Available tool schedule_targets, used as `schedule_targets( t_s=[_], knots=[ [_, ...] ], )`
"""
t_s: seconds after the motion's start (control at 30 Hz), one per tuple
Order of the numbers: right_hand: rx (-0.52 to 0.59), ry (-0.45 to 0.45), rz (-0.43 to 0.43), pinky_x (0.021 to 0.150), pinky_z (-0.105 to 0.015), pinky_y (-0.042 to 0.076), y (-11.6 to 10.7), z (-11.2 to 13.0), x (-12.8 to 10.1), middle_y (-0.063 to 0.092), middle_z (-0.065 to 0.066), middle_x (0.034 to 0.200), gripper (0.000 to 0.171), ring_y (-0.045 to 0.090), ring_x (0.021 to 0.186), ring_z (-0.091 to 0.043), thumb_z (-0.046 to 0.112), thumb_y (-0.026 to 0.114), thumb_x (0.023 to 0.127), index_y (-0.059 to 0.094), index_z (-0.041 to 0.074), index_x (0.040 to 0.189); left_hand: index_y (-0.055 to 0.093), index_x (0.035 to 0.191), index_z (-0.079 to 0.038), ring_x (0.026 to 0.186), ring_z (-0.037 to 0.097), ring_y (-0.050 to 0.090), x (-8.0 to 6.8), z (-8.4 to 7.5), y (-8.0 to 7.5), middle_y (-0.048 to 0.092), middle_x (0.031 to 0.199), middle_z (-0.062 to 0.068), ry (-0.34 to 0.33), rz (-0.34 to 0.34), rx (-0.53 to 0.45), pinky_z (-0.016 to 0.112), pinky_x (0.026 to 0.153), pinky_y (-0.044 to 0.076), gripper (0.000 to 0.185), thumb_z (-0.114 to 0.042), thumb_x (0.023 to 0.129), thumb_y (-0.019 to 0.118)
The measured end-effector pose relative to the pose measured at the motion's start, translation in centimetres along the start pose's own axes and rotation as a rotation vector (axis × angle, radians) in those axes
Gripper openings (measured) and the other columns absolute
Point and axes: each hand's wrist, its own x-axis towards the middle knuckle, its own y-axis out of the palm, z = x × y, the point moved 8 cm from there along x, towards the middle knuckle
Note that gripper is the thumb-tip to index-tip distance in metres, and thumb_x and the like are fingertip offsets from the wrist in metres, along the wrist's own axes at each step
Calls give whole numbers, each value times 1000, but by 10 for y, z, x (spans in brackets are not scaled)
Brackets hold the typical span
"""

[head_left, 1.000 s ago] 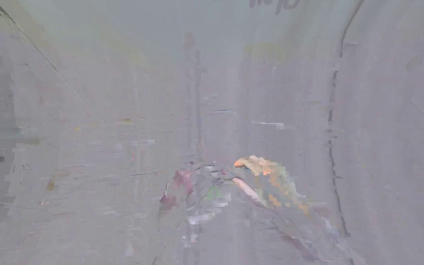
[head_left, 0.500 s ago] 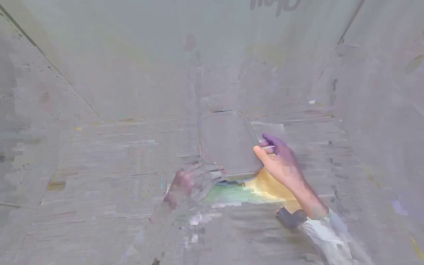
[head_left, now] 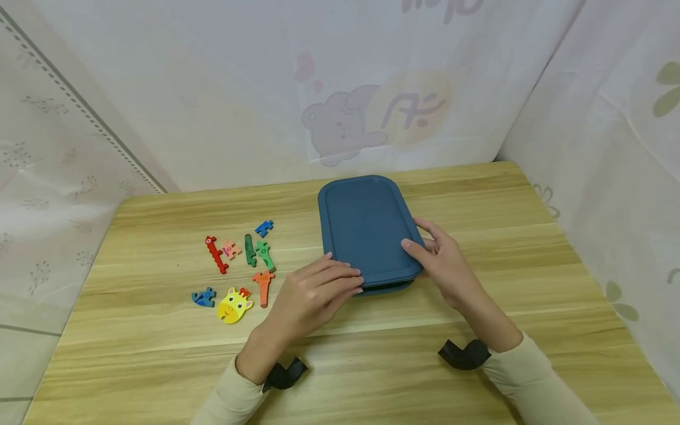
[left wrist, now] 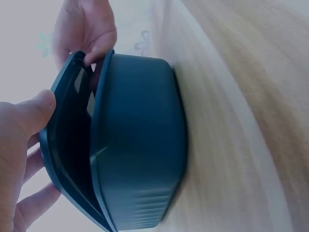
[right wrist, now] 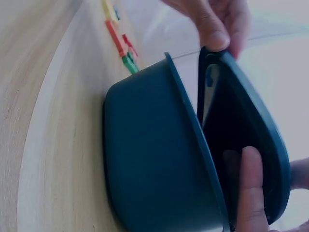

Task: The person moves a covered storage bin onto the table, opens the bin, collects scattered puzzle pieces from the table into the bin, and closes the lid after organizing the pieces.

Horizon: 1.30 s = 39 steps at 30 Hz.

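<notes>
A dark blue box stands mid-table under its matching lid. My left hand holds the lid's near left corner, fingers lying on top. At the near right edge, my right hand grips the lid. The left wrist view shows the lid tilted up off the box, with my left thumb at its rim. The right wrist view shows the same gap between lid and box, with a right finger under the lid.
Several coloured wooden puzzle pieces lie left of the box, among them a yellow giraffe head, a red piece and a green piece. The wooden table is enclosed by white curtains at the back and both sides.
The earlier frames are badly garbled. My right hand seems to have moved from near the box's front up onto the lid's right edge; the left hand stays at the near left corner.
</notes>
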Motion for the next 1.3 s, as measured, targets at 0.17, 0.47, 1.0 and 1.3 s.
schedule_targets(
  t_s=[0.17, 0.47, 1.0, 1.3],
  knots=[
    [123, -2, 19, 83, -25, 65, 0, -1, 1, 41, -35, 161, 72, 75, 103, -2, 21, 59, 110, 20, 11, 170, 85, 106, -18, 107, 13, 77, -2, 0, 3, 83, 108, -4, 18, -1, -1, 44, 110, 57, 17, -18, 89, 86],
    [220, -30, 20, 86, -23, 64, -5, -2, 2, 49, -27, 157, 77, 76, 105, -4, 6, 62, 106, 17, 6, 170, 85, 108, -20, 108, 12, 76, -2, -2, 6, 83, 110, -5, 45, -6, 24, 40, 109, 58, 18, -21, 90, 85],
    [414, -170, 71, 79, -27, 66, -49, 16, 4, 74, 3, 127, 80, 79, 103, -14, -9, 56, 103, 13, 2, 169, 62, 145, -9, 138, 29, 58, -15, 38, 13, 59, 148, 15, -386, -75, -101, 46, 113, 53, 48, -17, 98, 72],
    [424, -189, 109, 79, -30, 67, -79, 14, 6, 72, -2, 129, 79, 79, 103, -18, -14, 52, 102, 15, 6, 169, 52, 153, -2, 145, 34, 55, -35, 67, 35, 46, 161, 19, -720, 5, -286, 50, 115, 53, 56, -16, 102, 69]
  ],
)
